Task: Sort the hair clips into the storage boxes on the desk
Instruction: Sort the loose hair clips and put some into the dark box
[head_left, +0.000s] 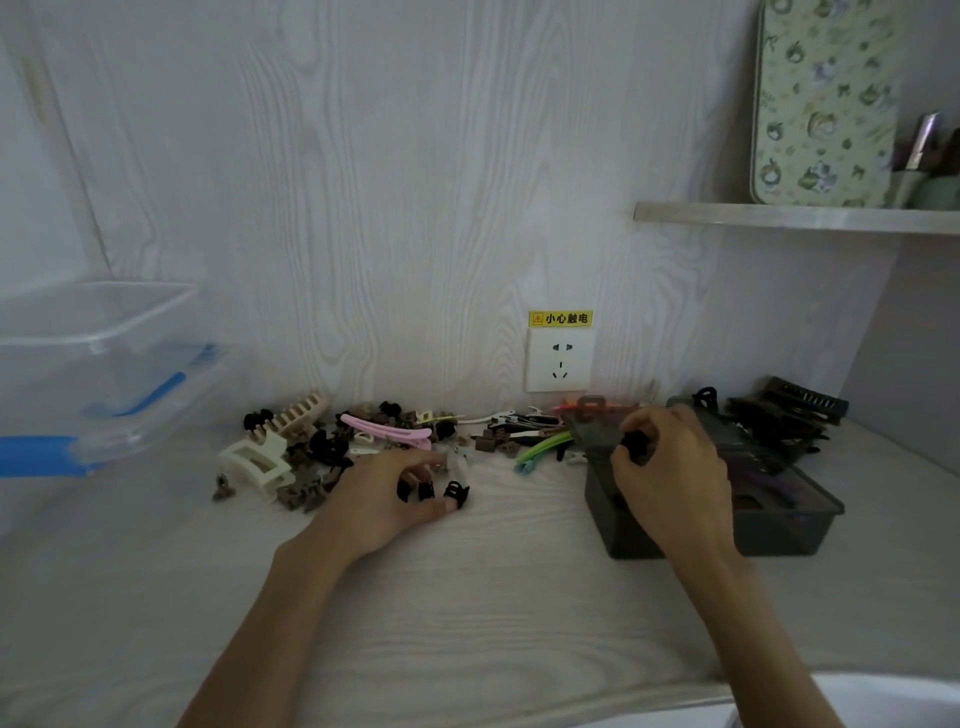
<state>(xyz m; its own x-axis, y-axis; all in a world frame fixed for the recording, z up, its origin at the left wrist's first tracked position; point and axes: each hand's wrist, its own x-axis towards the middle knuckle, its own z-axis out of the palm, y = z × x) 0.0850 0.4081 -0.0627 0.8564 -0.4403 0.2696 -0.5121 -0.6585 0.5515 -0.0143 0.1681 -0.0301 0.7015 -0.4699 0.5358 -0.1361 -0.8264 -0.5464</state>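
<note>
- Desk (498, 613): pale wood-grain surface across the lower half of the frame, meeting a matching wall panel behind.
- Hair clips (363, 441): a loose heap along the back edge of the desk, centre of the frame, running from left of centre to the dark box. Noted in it: a cream claw clip (257, 462) at the left end, a beige toothed clip (301, 415) behind it, a long pink clip (387, 430), green clips (543, 448) at the right end, and many small black and brown ones.
- Left hand (387, 499): centre of the frame, resting on the desk at the front of the heap, fingers curled. Small black clips sit under the fingertips; the thumb tip touches one small black clip (456, 492). A firm grip cannot be confirmed.
- Right hand (670, 473): right of centre, above the dark box, fingers bent and pinching a small black object (635, 444), apparently a clip.
- Dark box (779, 525): translucent grey storage box, right of centre, lid (597, 426) raised at the back left. Contents dark and indistinct.
- Dark combs and clips (795, 410): piled just behind the box, far right.
- Clear box (98, 374): left edge of the frame, with blue fittings.
- Wall socket (560, 359): centre, with a yellow warning label (560, 318) directly above.
- Shelf (795, 218): upper right, carrying a floral-patterned tin (823, 104).
</note>
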